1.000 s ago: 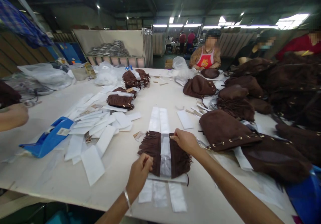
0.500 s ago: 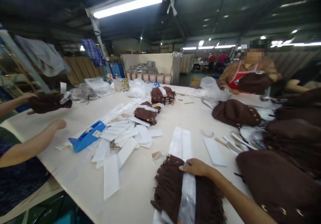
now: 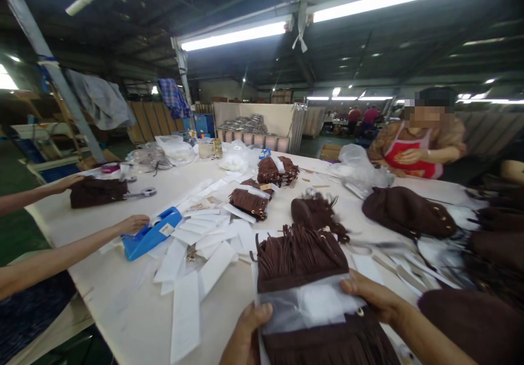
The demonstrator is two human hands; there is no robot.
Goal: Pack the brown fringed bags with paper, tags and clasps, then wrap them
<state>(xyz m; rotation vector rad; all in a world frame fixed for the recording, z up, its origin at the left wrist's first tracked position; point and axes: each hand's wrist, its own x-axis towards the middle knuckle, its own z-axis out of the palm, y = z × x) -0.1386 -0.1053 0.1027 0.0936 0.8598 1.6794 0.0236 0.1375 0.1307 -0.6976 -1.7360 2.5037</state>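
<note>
I hold a brown fringed suede bag (image 3: 302, 258) lifted toward me over the near edge of the white table (image 3: 123, 299). A band of white paper and clear film (image 3: 311, 304) wraps its middle. My left hand (image 3: 245, 335) grips the bag's left edge with the thumb on the film. On the right side, my right hand (image 3: 376, 298) pinches the film band with its thumb and fingers. Both hands are closed on the bag.
White paper strips (image 3: 196, 245) litter the table's middle. A co-worker's hand (image 3: 133, 224) touches a blue tape dispenser (image 3: 150, 234) at left; their other hand rests by a brown bag (image 3: 97, 191). Wrapped fringe bundles (image 3: 250, 201) lie further back, brown bags (image 3: 405, 217) pile at right, and a person in a red apron (image 3: 417, 147) sits opposite.
The bag has come up off the table and turned, fringe now pointing away. My left hand is back in view on it. The camera tilted up and left.
</note>
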